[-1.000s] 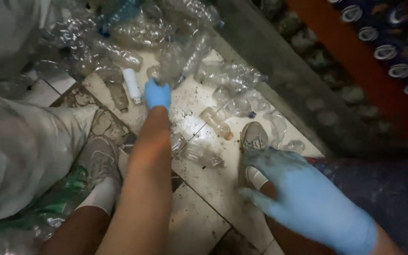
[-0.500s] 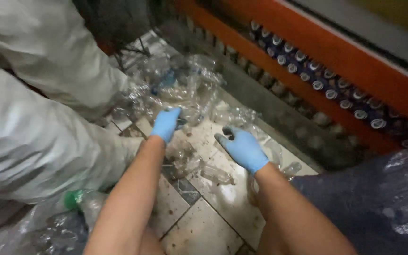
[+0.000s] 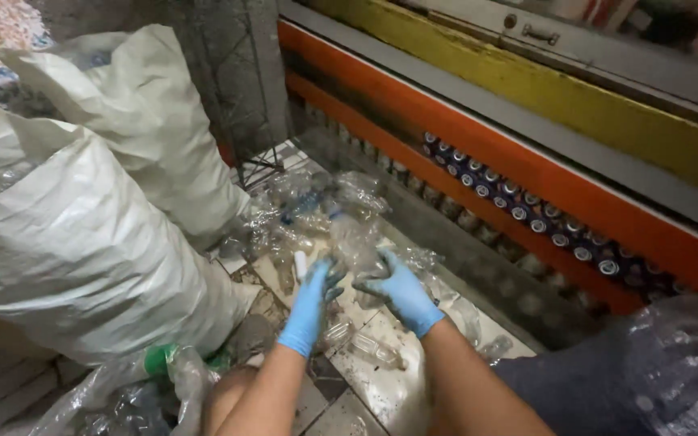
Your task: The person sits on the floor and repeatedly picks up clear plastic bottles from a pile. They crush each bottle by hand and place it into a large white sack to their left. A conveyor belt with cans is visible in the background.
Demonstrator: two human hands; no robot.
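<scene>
We have a clear crushed bottle (image 3: 357, 242) held up between both hands, just above the pile of bottles (image 3: 300, 206) on the tiled floor (image 3: 381, 387). The left hand (image 3: 310, 303), in a blue glove, curls its fingers against the bottle's lower left side, beside what looks like a white cap or label. The right hand (image 3: 397, 291), also gloved, closes around the lower right side from below. Neither hand is spread flat; both are clasped on the same bottle, though blur hides exactly how each fingertip sits.

We judge the step in hand to be the handling of one bottle lifted from the pile, gripped at two points, as for squeezing it or working at its cap. Which of the two we cannot tell.

The next move calls for a firm hold by one hand while the other works, since thin clear plastic buckles and slips under gloves.

Outward from the bottle: more loose bottles lie on the floor near the forearms. Two full white sacks (image 3: 82, 234) stand to the left, the nearer one touching the pile's edge. A green-capped bottle (image 3: 159, 359) lies at its foot. To the right runs an orange and yellow cabinet (image 3: 527, 161) with a row of cans (image 3: 519, 210) along its base. A dark clear bag (image 3: 672, 371) sits at lower right.
</scene>
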